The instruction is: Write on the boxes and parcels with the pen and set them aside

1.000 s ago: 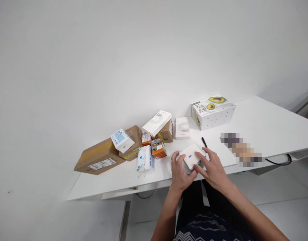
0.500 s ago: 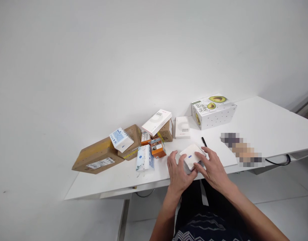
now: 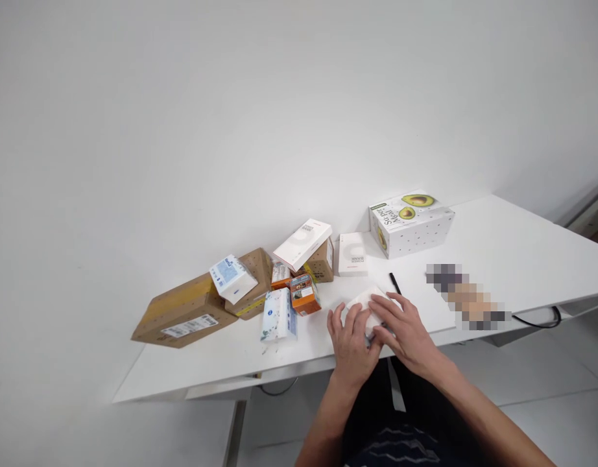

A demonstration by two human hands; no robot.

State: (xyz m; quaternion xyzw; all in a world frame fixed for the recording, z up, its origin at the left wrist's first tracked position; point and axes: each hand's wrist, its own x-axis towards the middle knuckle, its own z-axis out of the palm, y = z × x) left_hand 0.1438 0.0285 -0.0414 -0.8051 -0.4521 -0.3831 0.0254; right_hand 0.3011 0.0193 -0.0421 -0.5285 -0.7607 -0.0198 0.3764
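A small white soft pack, apparently tissues (image 3: pixel 363 299), lies at the front edge of the white table, mostly covered by my two hands. My left hand (image 3: pixel 353 337) wraps its left side, with bent fingers on top and the thumb at the near edge. From the right, my right hand (image 3: pixel 402 329) presses its fingers over the top, its thumb near the left one. Just beyond the pack lies a black pen (image 3: pixel 395 283). To the left, a blue-and-white tissue pack (image 3: pixel 278 316) stands beside an orange box (image 3: pixel 305 295).
Cardboard boxes (image 3: pixel 182 308) sit at the left, another tissue pack (image 3: pixel 232 279) on top. White power bank boxes (image 3: pixel 352 254) and an avocado-printed box (image 3: pixel 416 237) stand along the wall. A pixelated patch (image 3: pixel 467 298) covers something at the right. The table (image 3: pixel 182 376) ends close to my body.
My fingers have moved further over the top of the pack, hiding its blue logo. The view has tilted slightly, so the table sits a little lower.
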